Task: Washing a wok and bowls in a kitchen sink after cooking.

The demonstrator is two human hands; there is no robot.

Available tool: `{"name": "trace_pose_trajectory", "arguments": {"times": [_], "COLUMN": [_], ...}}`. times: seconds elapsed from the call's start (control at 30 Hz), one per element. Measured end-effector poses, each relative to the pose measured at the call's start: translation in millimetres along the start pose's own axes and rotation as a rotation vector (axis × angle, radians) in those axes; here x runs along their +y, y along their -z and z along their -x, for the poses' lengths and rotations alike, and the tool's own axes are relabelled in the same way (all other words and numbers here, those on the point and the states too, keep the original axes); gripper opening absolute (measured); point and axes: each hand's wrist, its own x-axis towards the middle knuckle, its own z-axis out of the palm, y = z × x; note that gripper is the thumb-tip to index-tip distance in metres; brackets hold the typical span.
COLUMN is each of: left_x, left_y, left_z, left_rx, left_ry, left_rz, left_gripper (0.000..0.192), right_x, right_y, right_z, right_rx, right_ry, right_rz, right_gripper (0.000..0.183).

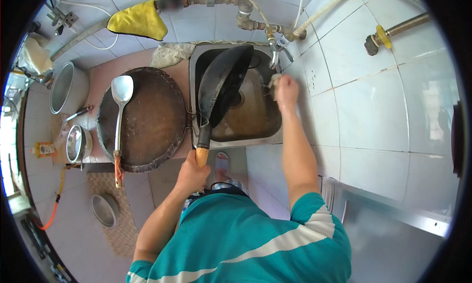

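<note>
My left hand (193, 173) grips the wooden handle of a dark wok (223, 82), which is tilted on its side over the left part of a steel sink (273, 138). At the sink's right edge, below the tap (274, 54), my right hand (287, 93) is closed on a pale, wet scrubbing cloth or loofah (274, 84); its exact kind cannot be told. Some water lies at the bottom of the basin. Left of the sink, a metal wok spatula (122, 89) rests across a large round dark lid or board (158, 109), near the wok handle.
Metal pots (70, 87) and a metal bowl (78, 143) stand on the counter's left end. A crumpled cloth (171, 54) lies behind the round lid. A yellow cloth (138, 21) hangs on the wall pipe. The tiled wall (368, 109) is close on the right.
</note>
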Motion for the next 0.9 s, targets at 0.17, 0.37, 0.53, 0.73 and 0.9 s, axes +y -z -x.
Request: {"name": "trace_pose_trajectory", "arguments": {"times": [0.17, 0.37, 0.53, 0.73, 0.9], "left_x": [-28, -7, -15, -18, -25], "left_y": [-16, -10, -7, -9, -15], "left_z": [-14, -15, -27, -35, -32], "left_rx": [0.163, -0.262, -0.436, -0.504, -0.528], "left_ry": [-0.274, 0.015, 0.141, 0.200, 0.242], "left_rz": [-0.217, 0.307, 0.658, 0.776, 0.814], "left_gripper": [0.035, 0.026, 0.023, 0.025, 0.028], "right_x": [-111, -111, -82, 79, 133], "right_y": [56, 61, 44, -39, -116], "right_z": [-11, -31, -30, 31, 55], "right_rx": [-0.027, -0.036, 0.082, -0.525, -0.783], "right_ry": [0.238, 0.584, 0.456, -0.063, -0.032], "right_rz": [0.021, 0.443, 0.310, 0.429, 1.031], "right_gripper": [0.029, 0.025, 0.030, 0.029, 0.034]}}
